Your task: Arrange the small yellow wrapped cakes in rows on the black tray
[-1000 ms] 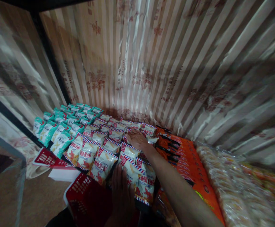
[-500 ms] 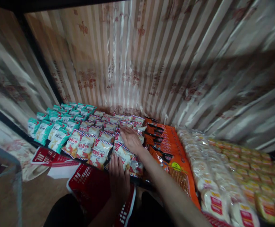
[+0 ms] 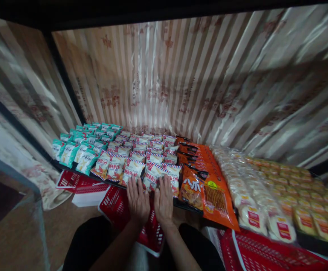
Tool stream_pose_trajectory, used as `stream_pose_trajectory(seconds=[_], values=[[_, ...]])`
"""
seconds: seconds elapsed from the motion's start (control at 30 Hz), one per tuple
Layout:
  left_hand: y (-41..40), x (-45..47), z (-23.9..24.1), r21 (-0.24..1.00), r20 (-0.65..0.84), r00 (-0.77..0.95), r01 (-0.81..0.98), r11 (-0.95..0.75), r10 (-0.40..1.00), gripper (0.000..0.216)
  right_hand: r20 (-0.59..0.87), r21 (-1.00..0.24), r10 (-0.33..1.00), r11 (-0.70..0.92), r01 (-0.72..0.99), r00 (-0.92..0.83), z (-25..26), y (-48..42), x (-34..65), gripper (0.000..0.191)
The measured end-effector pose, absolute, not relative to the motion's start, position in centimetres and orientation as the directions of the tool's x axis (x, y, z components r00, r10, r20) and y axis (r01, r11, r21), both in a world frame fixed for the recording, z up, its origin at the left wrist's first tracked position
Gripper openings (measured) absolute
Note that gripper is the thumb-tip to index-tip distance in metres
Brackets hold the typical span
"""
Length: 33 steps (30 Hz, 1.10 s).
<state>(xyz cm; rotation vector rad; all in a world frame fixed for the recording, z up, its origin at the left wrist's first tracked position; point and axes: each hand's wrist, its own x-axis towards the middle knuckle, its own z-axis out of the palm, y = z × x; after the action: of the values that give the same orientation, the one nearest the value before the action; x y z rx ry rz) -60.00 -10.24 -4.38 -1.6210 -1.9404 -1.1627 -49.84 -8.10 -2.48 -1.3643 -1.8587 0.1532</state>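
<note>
Rows of red, white and blue snack packets (image 3: 135, 158) lie on a low dark shelf (image 3: 190, 207). My left hand (image 3: 137, 199) and my right hand (image 3: 164, 199) rest side by side, fingers stretched flat, against the front packets of that row at the shelf's front edge. Neither hand holds anything. Teal packets (image 3: 80, 145) fill the shelf's left end. Orange packets (image 3: 209, 188) lie just right of my right hand.
Clear bags of pale biscuits (image 3: 265, 192) cover the shelf's right part. A red plastic basket (image 3: 118, 210) sits below my hands, another (image 3: 265, 252) at lower right, and a third (image 3: 70, 180) on the floor at left. Striped wrapping lines the back wall.
My right hand has drawn back from deep among the packets to the front edge, beside my left hand. The view has pulled back and shifted, showing more of the shelf's right side.
</note>
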Motion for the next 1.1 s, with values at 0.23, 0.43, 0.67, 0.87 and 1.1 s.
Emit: stream_pose_trajectory(seconds=[0.23,0.43,0.67,0.87,1.1], values=[[-7.8,-65.5,-4.2,0.336,0.712,-0.24,0.942,-0.019,0.66,0.063,0.56,-0.409,0.828,0.244,0.879,0.031,-4.4,-6.7,-52.0,0.062],[-7.0,-65.4,-4.7,0.319,0.694,-0.185,0.945,-0.067,0.696,0.066,0.597,-0.268,0.802,0.191,0.944,0.007,-4.7,-5.9,-52.1,0.065],[-7.1,-66.2,-4.6,0.338,0.677,-0.153,0.934,-0.118,0.72,0.067,0.589,-0.232,0.806,0.24,0.943,-0.061,-5.3,-6.1,-52.6,0.063],[-7.4,-66.8,-4.6,0.389,0.646,-0.167,0.911,-0.134,0.745,0.065,0.625,-0.269,0.77,0.371,0.889,-0.132,-5.7,-5.4,-53.1,0.066],[-7.5,-66.9,-4.8,0.403,0.638,-0.17,0.905,-0.138,0.751,0.067,0.615,-0.346,0.78,0.396,0.851,-0.113,-5.7,-4.6,-53.1,0.064]])
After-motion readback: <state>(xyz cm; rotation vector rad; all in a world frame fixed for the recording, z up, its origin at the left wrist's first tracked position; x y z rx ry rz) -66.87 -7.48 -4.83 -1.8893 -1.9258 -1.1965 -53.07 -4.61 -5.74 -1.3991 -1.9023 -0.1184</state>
